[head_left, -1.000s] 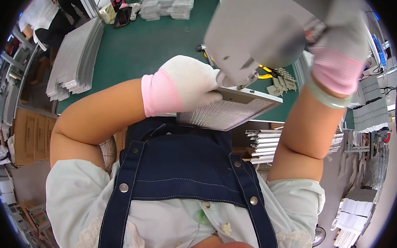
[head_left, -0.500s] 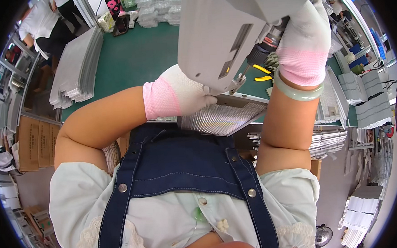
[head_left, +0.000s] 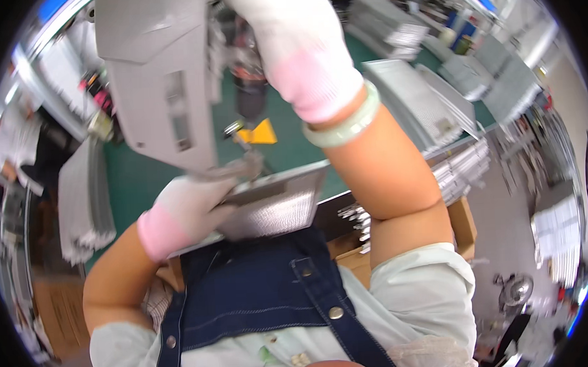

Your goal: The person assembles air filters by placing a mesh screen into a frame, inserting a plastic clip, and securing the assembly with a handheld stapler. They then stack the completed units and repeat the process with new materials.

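Note:
My left hand, in a white knitted glove with a pink cuff, is closed on the left edge of a silver mesh-faced panel. The panel is tilted at the near edge of the green table. Above it, a large grey machine housing fills the upper left. A dark power screwdriver points down beside the housing, with a blurred metal fitting below it. My right hand, gloved alike, reaches up beside the screwdriver. Its fingertips are cut off by the upper edge, so its grip is hidden.
Stacked silver panels stand at the table's left. More panels lie at the right. A yellow piece rests on the green tabletop. Under the table are metal strips and a cardboard box. A fan stands at lower right.
The whole view has swung, so the machine, the panel and both hands sit further left in the picture. My left hand keeps its hold on the panel. The yellow piece shows more fully.

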The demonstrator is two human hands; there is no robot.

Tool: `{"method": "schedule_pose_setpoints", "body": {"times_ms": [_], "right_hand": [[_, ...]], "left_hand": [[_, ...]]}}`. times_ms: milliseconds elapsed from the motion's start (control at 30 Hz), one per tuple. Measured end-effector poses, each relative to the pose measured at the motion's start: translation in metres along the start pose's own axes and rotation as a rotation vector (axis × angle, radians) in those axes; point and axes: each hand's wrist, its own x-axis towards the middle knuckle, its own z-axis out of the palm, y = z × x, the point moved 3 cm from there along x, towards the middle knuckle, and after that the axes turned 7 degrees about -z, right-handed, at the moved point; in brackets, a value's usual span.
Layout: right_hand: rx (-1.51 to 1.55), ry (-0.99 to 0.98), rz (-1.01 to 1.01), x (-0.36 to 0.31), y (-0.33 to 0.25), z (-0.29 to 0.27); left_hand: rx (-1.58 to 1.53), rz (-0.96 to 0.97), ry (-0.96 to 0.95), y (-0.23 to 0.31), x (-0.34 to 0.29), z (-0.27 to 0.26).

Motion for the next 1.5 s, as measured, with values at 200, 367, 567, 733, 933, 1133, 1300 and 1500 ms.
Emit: {"method": "schedule_pose_setpoints", "body": {"times_ms": [200, 367, 567, 733, 933, 1133, 1300, 1500], "right_hand": [[-0.441, 0.171, -0.567, 0.064, -0.03, -0.098], [-0.927, 0.489, -0.733, -0.033, 0.021, -0.125], [-0.013, 0.3, 0.235, -0.166, 0.113, -0.085], [0.318, 0.705, 0.324, -0.191, 0.142, -0.183], [0.403, 0.578, 0.359, -0.234, 0.157, -0.22], [0.388, 0.482, 0.334, -0.235, 0.177, -0.213], [0.403, 0.379, 0.362, -0.228, 0.185, -0.206], [0.486, 0.349, 0.398, -0.208, 0.187, -0.185]], "left_hand": [[0.013, -0.046, 0.263, -0.016, -0.041, -0.062], [-0.079, -0.389, 0.878, -0.053, -0.11, -0.106], [0.392, 0.361, 0.451, 0.056, 0.064, 0.036], [0.086, 0.286, 0.206, 0.035, 0.094, 0.063], [-0.945, -0.187, 0.253, -0.039, 0.12, 0.108], [-1.228, -0.32, 0.186, -0.034, 0.13, 0.104], [-1.169, -0.448, 0.211, -0.045, 0.118, 0.093], [-1.235, -0.411, 0.283, -0.052, 0.106, 0.077]]}}
